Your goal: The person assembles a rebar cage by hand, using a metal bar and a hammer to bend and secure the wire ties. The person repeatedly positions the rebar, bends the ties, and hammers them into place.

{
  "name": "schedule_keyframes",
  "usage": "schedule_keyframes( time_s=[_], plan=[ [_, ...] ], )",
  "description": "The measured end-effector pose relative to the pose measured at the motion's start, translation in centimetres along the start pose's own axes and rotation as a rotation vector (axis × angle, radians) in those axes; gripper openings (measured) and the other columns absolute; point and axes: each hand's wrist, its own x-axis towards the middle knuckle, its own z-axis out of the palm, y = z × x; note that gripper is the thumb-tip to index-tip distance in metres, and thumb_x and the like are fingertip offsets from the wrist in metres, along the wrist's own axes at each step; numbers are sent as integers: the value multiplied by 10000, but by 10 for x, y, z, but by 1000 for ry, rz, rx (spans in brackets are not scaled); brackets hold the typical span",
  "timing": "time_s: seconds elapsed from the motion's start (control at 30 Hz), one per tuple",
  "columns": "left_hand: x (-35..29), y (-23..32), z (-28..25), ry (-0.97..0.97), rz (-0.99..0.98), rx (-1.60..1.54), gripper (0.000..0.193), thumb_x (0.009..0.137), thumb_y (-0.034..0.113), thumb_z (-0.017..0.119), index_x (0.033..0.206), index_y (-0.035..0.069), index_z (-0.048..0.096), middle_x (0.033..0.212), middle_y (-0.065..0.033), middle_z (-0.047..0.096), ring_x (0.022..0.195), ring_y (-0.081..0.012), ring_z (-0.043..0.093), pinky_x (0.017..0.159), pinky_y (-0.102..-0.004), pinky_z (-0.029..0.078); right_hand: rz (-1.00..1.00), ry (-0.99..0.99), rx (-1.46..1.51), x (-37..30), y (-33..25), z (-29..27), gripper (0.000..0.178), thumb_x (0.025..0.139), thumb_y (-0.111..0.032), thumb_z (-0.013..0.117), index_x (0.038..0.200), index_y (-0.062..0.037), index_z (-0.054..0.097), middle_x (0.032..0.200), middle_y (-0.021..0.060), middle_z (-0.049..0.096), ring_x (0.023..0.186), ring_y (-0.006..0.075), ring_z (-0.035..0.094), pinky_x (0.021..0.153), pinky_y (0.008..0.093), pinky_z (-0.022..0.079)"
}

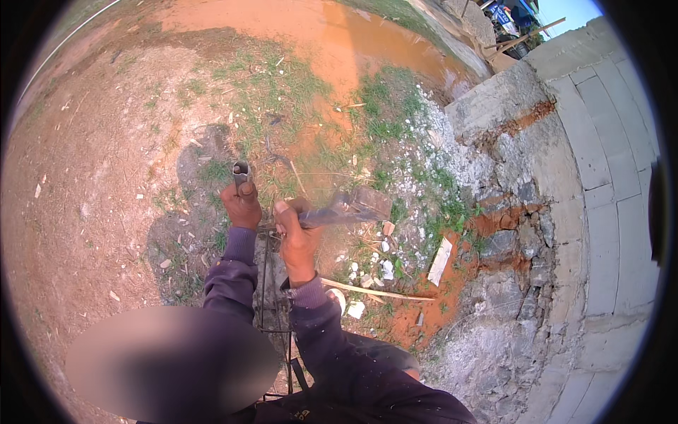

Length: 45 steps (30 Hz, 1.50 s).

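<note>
Far left: dry brown soil (pixel 92 162), scattered wood chips, a dark shadow cast toward the hands.

Left of centre, above the ground: a dark-grey, round, hollow metal tube (pixel 241 171) is held by the left hand (pixel 241 208); grip clamped around it, mouth just clear of the fist. Judgement: tube best kept steady, fingers kept below the rim. Mouth pointed up toward the camera and away from the body; long axis strongly foreshortened, lower part hidden by the hand.

Between the forearms: a thin black metal-bar frame (pixel 263 283), long axis run from near the hands back toward the body. Contact with the tube can't be told.

Just right of that: a grey, long-handled tool with a blocky dark head (pixel 346 212) is held in the right hand (pixel 299 244); grip clamped on the handle, thumb on top. Blurred, exact type can't be told. Judgement: head should be kept clear of the left knuckles, wrist kept straight, moves kept short and controlled. Long axis roughly sideways, head pointed right and slightly away from the body.

Further right: white stone chips, a pale wooden strip (pixel 378 290), then a grey block wall (pixel 604 247).
</note>
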Motion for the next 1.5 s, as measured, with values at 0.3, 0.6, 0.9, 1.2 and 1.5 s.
schedule_keyframes(
  time_s=[0.3,0.6,0.9,1.2,1.5],
  plan=[
    [-5,12,3,-70,45,46,770,825,736,530,758,-27,606,572,-23,442,585,-99,415,523,-332,378,8,58,90,-25,-14,-23,187,824,-102,646,692,-39,529,602,9,484,528,82,404,501,259,315],
    [6,11,-7,-19,14,13,787,789,798,504,563,45,468,551,38,444,530,-82,411,461,-306,293,-163,7,106,-42,-17,-21,148,791,-69,624,692,-7,534,605,51,498,521,101,412,500,263,321],
    [13,10,-72,-120,-211,-327,825,657,924,455,616,103,379,536,40,324,443,-79,340,425,-256,275,-246,13,149,41,-91,35,328,933,-227,610,691,-100,430,567,-12,387,468,93,384,446,254,334],
    [20,39,-148,-222,-152,-561,877,611,992,323,632,119,408,487,7,382,388,-106,362,387,-253,321,-419,-239,-177,94,-229,-23,770,810,-843,353,764,-80,447,615,25,411,565,151,419,606,323,390],
    [4,55,-104,-293,-421,220,679,754,759,604,597,133,392,528,26,413,438,-57,425,385,-232,313,-189,-18,-294,72,-118,-147,712,847,-768,433,784,-59,445,642,29,407,559,134,424,520,266,365]
  ],
)
